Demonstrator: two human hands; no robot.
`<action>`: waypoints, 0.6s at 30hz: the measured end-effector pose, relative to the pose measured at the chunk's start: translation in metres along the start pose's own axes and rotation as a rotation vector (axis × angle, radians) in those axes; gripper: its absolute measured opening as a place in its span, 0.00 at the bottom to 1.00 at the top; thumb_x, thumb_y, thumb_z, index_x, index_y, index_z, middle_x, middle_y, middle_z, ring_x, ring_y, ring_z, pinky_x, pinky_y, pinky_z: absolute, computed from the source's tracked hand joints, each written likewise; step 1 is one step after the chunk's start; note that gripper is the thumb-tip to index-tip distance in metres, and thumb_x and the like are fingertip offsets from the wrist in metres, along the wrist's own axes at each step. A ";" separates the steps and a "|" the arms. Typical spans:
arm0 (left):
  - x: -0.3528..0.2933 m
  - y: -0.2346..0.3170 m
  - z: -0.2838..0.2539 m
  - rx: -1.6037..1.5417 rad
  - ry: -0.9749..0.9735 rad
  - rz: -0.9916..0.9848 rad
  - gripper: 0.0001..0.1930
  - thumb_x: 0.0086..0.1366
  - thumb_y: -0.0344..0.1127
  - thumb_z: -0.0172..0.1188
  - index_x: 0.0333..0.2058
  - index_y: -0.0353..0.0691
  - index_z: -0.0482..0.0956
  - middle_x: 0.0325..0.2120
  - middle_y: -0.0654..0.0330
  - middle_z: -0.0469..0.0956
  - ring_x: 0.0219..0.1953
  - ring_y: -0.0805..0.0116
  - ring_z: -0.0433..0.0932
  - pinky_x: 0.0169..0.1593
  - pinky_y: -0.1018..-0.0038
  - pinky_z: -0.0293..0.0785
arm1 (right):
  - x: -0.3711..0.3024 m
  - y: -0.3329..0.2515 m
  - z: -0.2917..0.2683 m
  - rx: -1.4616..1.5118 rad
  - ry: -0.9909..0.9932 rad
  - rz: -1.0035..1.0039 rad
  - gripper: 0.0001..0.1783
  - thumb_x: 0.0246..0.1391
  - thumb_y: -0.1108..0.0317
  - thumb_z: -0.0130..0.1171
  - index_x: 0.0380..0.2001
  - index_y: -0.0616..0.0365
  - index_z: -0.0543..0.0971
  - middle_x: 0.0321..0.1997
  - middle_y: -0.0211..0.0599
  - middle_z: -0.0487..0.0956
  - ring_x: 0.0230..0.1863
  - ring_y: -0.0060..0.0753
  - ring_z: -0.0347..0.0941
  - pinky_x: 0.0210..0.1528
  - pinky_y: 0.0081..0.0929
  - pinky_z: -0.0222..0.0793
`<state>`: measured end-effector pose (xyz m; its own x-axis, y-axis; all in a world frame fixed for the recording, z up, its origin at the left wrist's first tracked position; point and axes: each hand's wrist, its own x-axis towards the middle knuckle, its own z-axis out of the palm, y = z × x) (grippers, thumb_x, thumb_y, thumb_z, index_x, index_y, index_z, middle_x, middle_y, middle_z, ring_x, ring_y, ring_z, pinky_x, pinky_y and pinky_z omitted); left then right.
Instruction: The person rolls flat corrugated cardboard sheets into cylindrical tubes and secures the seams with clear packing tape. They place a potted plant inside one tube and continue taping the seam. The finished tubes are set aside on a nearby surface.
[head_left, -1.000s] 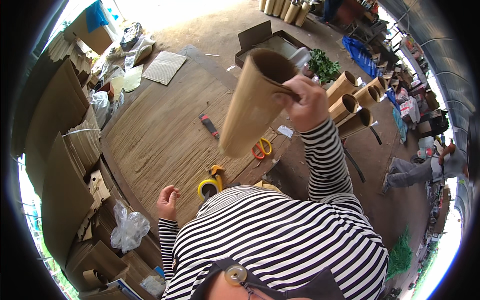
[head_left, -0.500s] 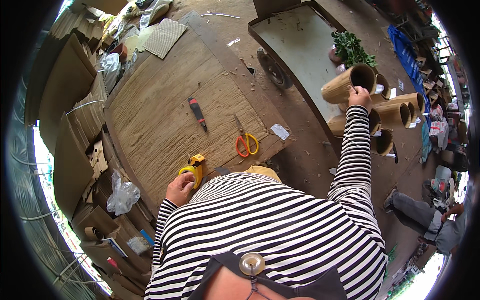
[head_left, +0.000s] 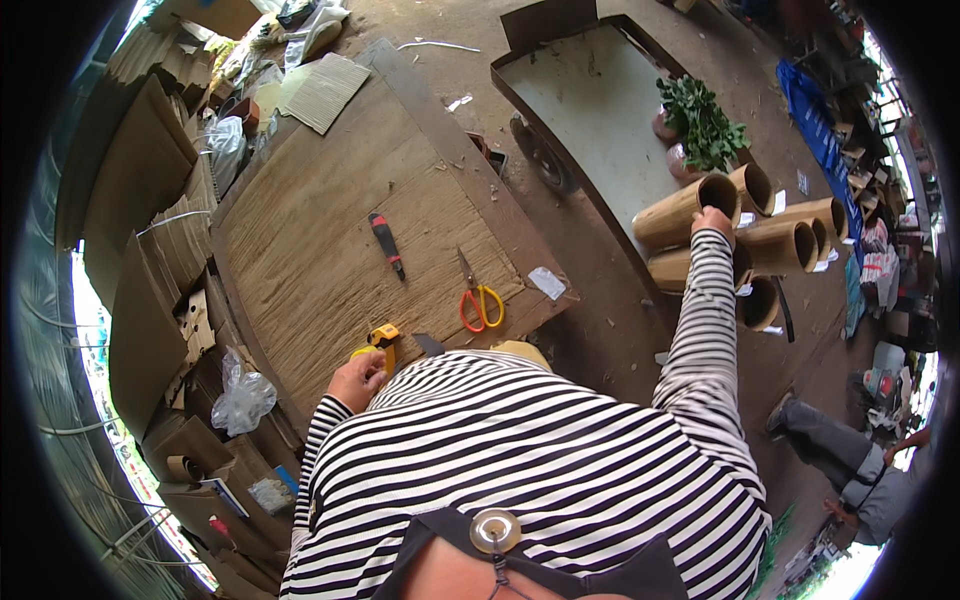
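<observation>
1. L grip (head_left: pixel 358 380): nearest, fingers part-curled just beside the yellow tape dispenser (head_left: pixel 385 335); fingertips hidden, so can't tell if it's holding or touching it.
2. R grip (head_left: pixel 712 220): at arm's length, closed on the rim of a tan tube (head_left: pixel 665 222); tube lies approx. level, body running left of the grip, over the cart (head_left: pixel 590 90).
3. Handling (est.): prob. light & stiff, like rolled card; dry-looking, so not v. slippery; thin rim might dent or crease. Rim pinch OK for short shifts; whole hand round mid-body, left of the grip, = steadier.
4. Hidden: fingertips at the mouth; tube's underside, so contact w/ cart or tubes below unclear.
5. Other tubes (head_left: pixel 770 250), right of & below the grip, overlap; exact no. unclear.
6. Leafy plants (head_left: pixel 705 125) beyond the grip: bases partly covered.
7. Another person (head_left: pixel 835 440), far right of the grip: partly cut off by the dark fisheye edge.
</observation>
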<state>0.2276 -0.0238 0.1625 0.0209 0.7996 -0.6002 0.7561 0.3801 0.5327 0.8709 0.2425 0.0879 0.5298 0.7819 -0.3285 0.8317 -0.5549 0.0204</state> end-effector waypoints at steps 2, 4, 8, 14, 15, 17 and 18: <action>-0.006 -0.009 0.003 -0.011 -0.001 -0.003 0.19 0.65 0.32 0.65 0.54 0.40 0.76 0.43 0.53 0.82 0.44 0.62 0.83 0.50 0.69 0.80 | -0.017 -0.005 -0.005 0.007 -0.026 0.017 0.17 0.63 0.55 0.59 0.49 0.52 0.83 0.53 0.52 0.81 0.57 0.53 0.78 0.57 0.47 0.75; -0.005 -0.021 0.012 -0.036 0.003 -0.021 0.20 0.66 0.32 0.65 0.55 0.40 0.76 0.44 0.54 0.82 0.45 0.63 0.83 0.50 0.69 0.79 | -0.014 -0.019 0.004 -0.038 -0.077 0.073 0.18 0.61 0.56 0.61 0.49 0.54 0.83 0.54 0.50 0.81 0.58 0.52 0.77 0.58 0.46 0.75; -0.005 -0.018 0.020 -0.056 -0.048 -0.056 0.20 0.66 0.33 0.65 0.56 0.40 0.75 0.46 0.55 0.82 0.46 0.62 0.83 0.52 0.70 0.79 | -0.013 -0.030 -0.003 -0.084 -0.153 0.151 0.20 0.59 0.56 0.64 0.50 0.55 0.83 0.55 0.49 0.81 0.59 0.49 0.77 0.59 0.44 0.75; -0.015 -0.029 0.021 -0.017 -0.012 -0.063 0.22 0.66 0.35 0.65 0.58 0.40 0.74 0.46 0.54 0.82 0.46 0.62 0.83 0.51 0.69 0.80 | -0.017 -0.039 -0.025 -0.180 -0.239 0.076 0.22 0.58 0.55 0.65 0.51 0.55 0.82 0.56 0.48 0.81 0.59 0.49 0.77 0.59 0.44 0.75; -0.016 -0.032 0.022 -0.036 -0.006 -0.068 0.22 0.66 0.35 0.65 0.57 0.40 0.74 0.46 0.54 0.82 0.45 0.63 0.83 0.51 0.70 0.80 | -0.018 -0.041 -0.028 -0.194 -0.247 0.065 0.22 0.57 0.55 0.66 0.51 0.55 0.82 0.56 0.48 0.81 0.59 0.49 0.77 0.59 0.44 0.75; -0.020 -0.033 0.022 -0.041 -0.002 -0.059 0.21 0.66 0.34 0.65 0.57 0.40 0.75 0.46 0.54 0.82 0.46 0.62 0.83 0.51 0.69 0.80 | -0.021 -0.044 -0.033 -0.218 -0.263 0.034 0.23 0.57 0.54 0.66 0.51 0.55 0.82 0.56 0.48 0.81 0.59 0.49 0.77 0.59 0.44 0.75; -0.021 -0.036 0.023 -0.046 0.003 -0.055 0.21 0.66 0.34 0.65 0.56 0.40 0.75 0.46 0.54 0.82 0.46 0.62 0.83 0.51 0.69 0.80 | -0.023 -0.046 -0.035 -0.228 -0.265 0.018 0.23 0.57 0.54 0.66 0.51 0.55 0.82 0.56 0.48 0.81 0.59 0.48 0.77 0.59 0.44 0.75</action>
<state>0.2152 -0.0646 0.1424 -0.0218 0.7782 -0.6277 0.7254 0.4443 0.5257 0.8258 0.2598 0.1278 0.5079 0.6548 -0.5596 0.8541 -0.4671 0.2287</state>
